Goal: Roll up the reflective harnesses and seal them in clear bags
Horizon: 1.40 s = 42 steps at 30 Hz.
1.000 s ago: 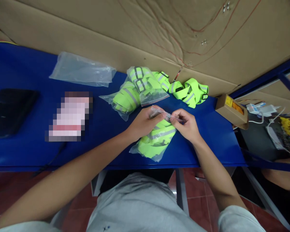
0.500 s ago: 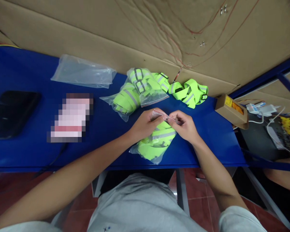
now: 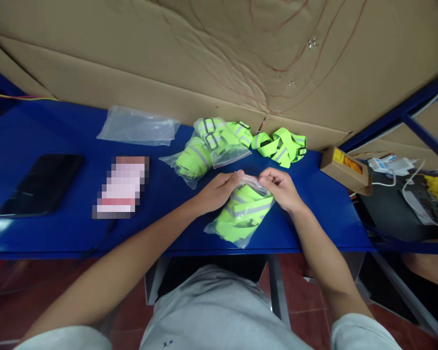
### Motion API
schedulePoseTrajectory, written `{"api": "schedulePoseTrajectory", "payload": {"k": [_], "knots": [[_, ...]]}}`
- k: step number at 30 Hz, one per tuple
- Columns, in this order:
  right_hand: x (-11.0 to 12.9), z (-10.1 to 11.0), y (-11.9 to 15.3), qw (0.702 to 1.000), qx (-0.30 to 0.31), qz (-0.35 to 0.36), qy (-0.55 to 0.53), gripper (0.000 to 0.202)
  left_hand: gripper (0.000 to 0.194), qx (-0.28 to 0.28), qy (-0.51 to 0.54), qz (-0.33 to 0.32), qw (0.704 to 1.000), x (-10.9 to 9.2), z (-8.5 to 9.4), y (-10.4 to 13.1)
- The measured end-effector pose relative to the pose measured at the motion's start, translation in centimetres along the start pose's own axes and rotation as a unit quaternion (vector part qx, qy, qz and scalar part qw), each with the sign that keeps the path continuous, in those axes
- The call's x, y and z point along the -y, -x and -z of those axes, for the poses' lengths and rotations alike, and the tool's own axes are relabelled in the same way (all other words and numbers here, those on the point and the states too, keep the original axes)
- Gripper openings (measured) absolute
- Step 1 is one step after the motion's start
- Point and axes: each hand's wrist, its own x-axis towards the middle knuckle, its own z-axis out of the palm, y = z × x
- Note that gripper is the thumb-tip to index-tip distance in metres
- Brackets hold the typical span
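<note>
Close to the front edge of the blue table (image 3: 316, 214) lies a clear zip bag (image 3: 244, 214) with a folded neon-yellow reflective strap inside. My left hand (image 3: 221, 189) pinches the left end of the bag's zip edge between thumb and fingers. At the other end of that edge, my right hand (image 3: 280, 187) pinches the plastic too. Behind my hands rest more bagged neon straps (image 3: 195, 158), some with black buckles. Just right of them a loose neon strap (image 3: 282, 146) is bunched up without a bag.
Flat clear bags (image 3: 138, 127) lie at the back left. A black tablet-like device (image 3: 42, 184) and a blurred-out phone-shaped object (image 3: 122, 187) are on the left. An open cardboard box (image 3: 345, 170) stands at the right end. Part of another person's arm (image 3: 428, 270) shows at far right.
My hands have moved apart along the zip edge, which now stretches between them. More of the bag shows. The whole view has shifted slightly.
</note>
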Motion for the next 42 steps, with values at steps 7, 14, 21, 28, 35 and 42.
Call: {"api": "schedulePoseTrajectory", "payload": {"k": [7,14,21,28,35,42], "knots": [[-0.7,-0.4,-0.6,0.992,-0.065,-0.073,-0.08,0.055,0.061,-0.04,-0.058,-0.049,0.996,-0.1,0.0,-0.1],[-3.4,1.9,-2.7,0.971,-0.215,-0.082,-0.071,0.056,0.061,-0.166,-0.177,-0.061,0.968,-3.3,11.6,-1.6],[-3.2,-1.1,-1.5,0.981,-0.103,-0.134,-0.096,0.057,0.07,-0.276,-0.448,0.053,0.849,-1.5,24.0,0.8],[-2.6,-4.9,-1.6,0.987,-0.009,-0.133,-0.094,0.057,0.055,-0.322,-0.536,0.07,0.777,-1.0,24.7,3.4],[-1.7,-4.4,-6.4,0.992,-0.033,-0.066,0.1,0.033,0.055,-0.416,-0.57,-0.013,0.708,-4.1,20.7,2.4],[1.5,-0.2,-13.0,0.915,0.022,0.126,0.383,0.061,0.028,-0.321,-0.688,-0.129,0.638,-11.1,9.9,6.3]]}}
